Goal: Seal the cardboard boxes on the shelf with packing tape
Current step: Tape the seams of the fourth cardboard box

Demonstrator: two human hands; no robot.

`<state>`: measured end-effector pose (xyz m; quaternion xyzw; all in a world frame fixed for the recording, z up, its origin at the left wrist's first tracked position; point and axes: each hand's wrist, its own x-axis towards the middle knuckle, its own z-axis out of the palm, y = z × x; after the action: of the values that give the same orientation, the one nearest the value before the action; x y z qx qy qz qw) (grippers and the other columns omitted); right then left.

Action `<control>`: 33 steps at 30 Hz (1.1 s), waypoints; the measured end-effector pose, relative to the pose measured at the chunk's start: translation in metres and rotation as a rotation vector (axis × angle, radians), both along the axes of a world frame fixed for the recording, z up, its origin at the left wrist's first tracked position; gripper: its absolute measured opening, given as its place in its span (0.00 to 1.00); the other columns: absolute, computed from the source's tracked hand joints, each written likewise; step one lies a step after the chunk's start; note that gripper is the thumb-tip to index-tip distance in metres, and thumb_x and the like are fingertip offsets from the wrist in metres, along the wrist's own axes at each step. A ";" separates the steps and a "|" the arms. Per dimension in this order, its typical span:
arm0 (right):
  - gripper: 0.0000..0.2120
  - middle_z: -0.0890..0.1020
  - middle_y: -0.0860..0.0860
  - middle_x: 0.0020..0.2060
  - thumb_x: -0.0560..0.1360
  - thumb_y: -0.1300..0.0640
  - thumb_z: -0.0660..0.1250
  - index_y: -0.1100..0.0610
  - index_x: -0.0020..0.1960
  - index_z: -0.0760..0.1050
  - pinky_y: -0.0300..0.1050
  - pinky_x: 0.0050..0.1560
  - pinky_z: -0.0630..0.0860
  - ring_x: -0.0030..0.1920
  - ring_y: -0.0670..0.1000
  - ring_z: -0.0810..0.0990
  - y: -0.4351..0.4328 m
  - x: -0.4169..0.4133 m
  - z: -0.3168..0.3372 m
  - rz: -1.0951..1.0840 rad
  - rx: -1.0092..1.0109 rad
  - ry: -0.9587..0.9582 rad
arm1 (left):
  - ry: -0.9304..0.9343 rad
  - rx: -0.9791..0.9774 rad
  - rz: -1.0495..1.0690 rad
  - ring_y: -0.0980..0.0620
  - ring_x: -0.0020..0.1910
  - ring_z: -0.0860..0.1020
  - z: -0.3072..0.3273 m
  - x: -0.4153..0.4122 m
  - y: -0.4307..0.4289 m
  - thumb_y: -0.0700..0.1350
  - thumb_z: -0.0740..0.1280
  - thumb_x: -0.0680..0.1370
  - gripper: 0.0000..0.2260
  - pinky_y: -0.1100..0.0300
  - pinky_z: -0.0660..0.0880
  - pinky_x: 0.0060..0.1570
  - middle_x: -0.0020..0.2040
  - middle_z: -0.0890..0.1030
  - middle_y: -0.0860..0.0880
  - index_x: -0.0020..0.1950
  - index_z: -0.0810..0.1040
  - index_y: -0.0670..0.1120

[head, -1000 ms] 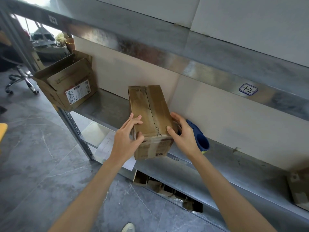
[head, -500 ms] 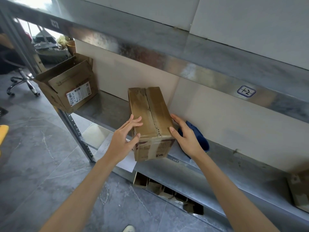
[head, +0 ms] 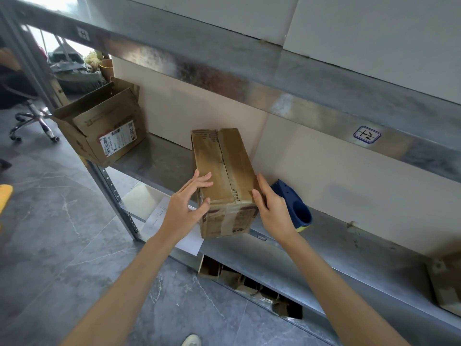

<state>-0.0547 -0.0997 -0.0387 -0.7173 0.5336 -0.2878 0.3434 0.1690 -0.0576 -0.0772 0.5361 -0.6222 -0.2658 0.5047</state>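
Right now I have both hands on a closed brown cardboard box that lies lengthwise on the grey galvanised metal shelf, its near end sticking out past the shelf's front edge. My left hand clasps the near left corner: the fingers lie over the top face and the thumb presses on the front face. My right hand lies flat against the box's right side, fingers straight and pointing towards the wall, thumb at the upper edge. The top flaps meet along a ragged centre seam, and a strip of clear tape runs down the front face.

Just beside my right hand, on the same shelf, sits a dark blue plastic tape dispenser, partly hidden by my wrist. At the far left end of the shelf an open brown cardboard box with a white shipping label leans out over the edge, well apart from the one I hold. Another brown carton shows at the right border. A white sheet of paper lies on the level below, beneath my left wrist. The upper shelf beam carries a small blue-outlined label. Behind the rack stands a wheeled office chair on the grey marbled floor
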 end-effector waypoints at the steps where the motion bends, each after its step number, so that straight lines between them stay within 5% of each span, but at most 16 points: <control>1: 0.25 0.71 0.43 0.57 0.83 0.56 0.57 0.55 0.79 0.56 0.17 0.48 0.66 0.55 0.35 0.69 0.001 0.001 0.000 -0.005 0.007 -0.006 | 0.003 0.003 0.001 0.59 0.77 0.60 0.000 0.000 0.000 0.39 0.68 0.77 0.16 0.51 0.62 0.74 0.69 0.74 0.64 0.61 0.77 0.54; 8: 0.28 0.68 0.40 0.64 0.84 0.52 0.55 0.51 0.80 0.49 0.20 0.56 0.65 0.62 0.39 0.69 0.001 -0.002 0.000 0.100 0.049 -0.010 | -0.003 -0.003 0.004 0.60 0.77 0.61 -0.001 0.000 -0.001 0.39 0.69 0.77 0.15 0.52 0.63 0.74 0.69 0.74 0.65 0.61 0.77 0.54; 12: 0.30 0.61 0.36 0.69 0.83 0.51 0.56 0.46 0.80 0.44 0.21 0.60 0.62 0.64 0.33 0.63 0.000 -0.004 0.002 0.153 0.025 0.003 | -0.006 -0.011 0.001 0.59 0.77 0.61 -0.001 0.000 -0.001 0.42 0.68 0.76 0.14 0.54 0.63 0.73 0.69 0.74 0.62 0.61 0.78 0.52; 16: 0.34 0.53 0.37 0.76 0.81 0.44 0.57 0.37 0.76 0.37 0.43 0.69 0.69 0.69 0.38 0.63 -0.003 -0.001 0.002 0.227 -0.008 0.073 | -0.033 -0.013 0.014 0.59 0.77 0.61 -0.002 0.000 -0.001 0.36 0.70 0.77 0.16 0.58 0.62 0.73 0.69 0.74 0.62 0.61 0.78 0.50; 18: 0.36 0.47 0.38 0.78 0.80 0.38 0.57 0.37 0.77 0.36 0.49 0.73 0.64 0.76 0.45 0.57 -0.004 -0.002 -0.003 0.247 -0.055 0.122 | -0.045 -0.015 0.018 0.59 0.77 0.61 -0.002 -0.001 -0.002 0.36 0.70 0.76 0.16 0.64 0.61 0.72 0.69 0.74 0.62 0.62 0.78 0.50; 21: 0.37 0.43 0.39 0.76 0.81 0.37 0.54 0.43 0.78 0.34 0.46 0.76 0.42 0.77 0.44 0.40 -0.005 -0.005 -0.005 0.279 -0.228 0.346 | -0.052 -0.021 0.025 0.59 0.77 0.60 -0.004 -0.001 -0.002 0.36 0.70 0.76 0.16 0.71 0.60 0.70 0.69 0.73 0.63 0.62 0.77 0.50; 26: 0.33 0.42 0.37 0.77 0.81 0.37 0.50 0.38 0.77 0.33 0.56 0.78 0.42 0.77 0.45 0.36 -0.013 -0.010 0.001 0.401 -0.357 0.542 | -0.052 -0.031 0.044 0.60 0.77 0.61 -0.004 -0.003 -0.002 0.43 0.69 0.75 0.14 0.73 0.60 0.69 0.68 0.74 0.63 0.61 0.77 0.51; 30: 0.31 0.44 0.23 0.72 0.80 0.39 0.56 0.34 0.77 0.42 0.52 0.76 0.58 0.78 0.46 0.51 -0.014 -0.014 0.010 0.415 -0.131 0.284 | -0.081 -0.016 0.017 0.61 0.76 0.61 -0.003 0.003 -0.004 0.48 0.68 0.75 0.14 0.65 0.60 0.70 0.67 0.73 0.67 0.61 0.78 0.55; 33: 0.28 0.60 0.35 0.75 0.81 0.42 0.57 0.39 0.78 0.51 0.44 0.69 0.67 0.73 0.40 0.63 -0.018 -0.017 0.012 0.323 -0.125 0.115 | -0.098 -0.001 0.008 0.62 0.75 0.62 0.001 0.009 -0.005 0.50 0.67 0.77 0.12 0.64 0.58 0.69 0.67 0.73 0.69 0.60 0.77 0.60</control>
<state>-0.0716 -0.1172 -0.0268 -0.8288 0.4115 -0.2200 0.3088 0.1782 -0.0623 -0.0764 0.5508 -0.6442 -0.2368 0.4749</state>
